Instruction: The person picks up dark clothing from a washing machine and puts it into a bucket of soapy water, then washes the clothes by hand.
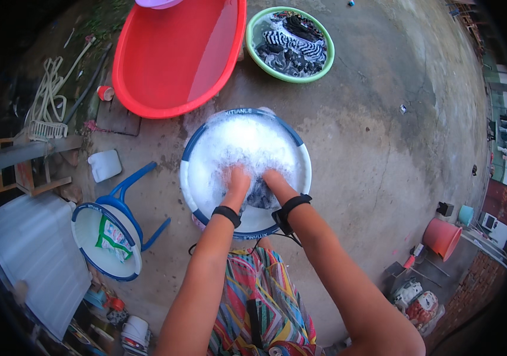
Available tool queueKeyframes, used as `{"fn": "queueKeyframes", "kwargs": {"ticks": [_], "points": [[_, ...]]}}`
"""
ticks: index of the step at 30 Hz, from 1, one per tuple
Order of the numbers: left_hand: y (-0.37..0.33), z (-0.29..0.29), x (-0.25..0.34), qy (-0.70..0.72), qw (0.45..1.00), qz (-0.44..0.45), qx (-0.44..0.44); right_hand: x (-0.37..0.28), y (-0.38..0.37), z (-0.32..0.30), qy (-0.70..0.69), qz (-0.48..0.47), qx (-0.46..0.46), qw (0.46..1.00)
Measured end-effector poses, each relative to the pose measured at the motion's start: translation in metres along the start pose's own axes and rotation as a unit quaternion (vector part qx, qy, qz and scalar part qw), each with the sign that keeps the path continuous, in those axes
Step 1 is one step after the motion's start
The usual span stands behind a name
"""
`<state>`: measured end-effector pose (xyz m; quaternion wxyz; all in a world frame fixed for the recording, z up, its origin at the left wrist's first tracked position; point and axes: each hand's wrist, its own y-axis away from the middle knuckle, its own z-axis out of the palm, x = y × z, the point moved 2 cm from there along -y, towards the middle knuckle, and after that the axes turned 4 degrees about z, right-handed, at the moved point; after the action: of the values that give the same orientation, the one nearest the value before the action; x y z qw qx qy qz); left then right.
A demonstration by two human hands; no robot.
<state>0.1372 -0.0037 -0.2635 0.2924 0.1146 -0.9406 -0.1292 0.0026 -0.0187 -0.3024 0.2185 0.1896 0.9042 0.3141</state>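
Note:
A white basin with a blue-banded rim (306, 169) stands on the ground in front of me, heaped with white suds (244, 136). Both my arms reach down into it. My left hand (238, 174) is sunk in the foam past the wrist, and its fingers are hidden. Close beside it, my right hand (272, 177) is likewise buried, fingers out of sight. Between my wrists a patch of dark wet cloth (259, 197) shows through the suds. Whether either hand grips the cloth cannot be seen. Black bands circle both forearms.
Beyond the basin lie a big red tub (173, 111) of water and a green-rimmed basin (331, 53) of dark and striped clothes. To the left are a blue chair (124, 196), a tilted white basin (136, 252) holding a packet, and a white jug (105, 165). A pink bucket (443, 238) sits at right.

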Motion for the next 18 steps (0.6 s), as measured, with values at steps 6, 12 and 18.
{"fn": "queueKeyframes", "kwargs": {"ticks": [6, 12, 18], "points": [[-0.026, -0.008, -0.013, -0.049, 0.992, 0.033, -0.110, -0.016, 0.022, -0.039, -0.053, 0.006, 0.053, 0.997], [-0.024, -0.070, -0.016, 0.340, 0.938, 0.068, -0.008, -0.075, 0.098, -0.111, -0.209, -0.169, 0.125, 0.955], [0.018, -0.133, -0.004, 0.450, 0.880, 0.141, -0.054, -0.082, 0.178, -0.147, -0.057, -0.444, 0.204, 0.871]]}}
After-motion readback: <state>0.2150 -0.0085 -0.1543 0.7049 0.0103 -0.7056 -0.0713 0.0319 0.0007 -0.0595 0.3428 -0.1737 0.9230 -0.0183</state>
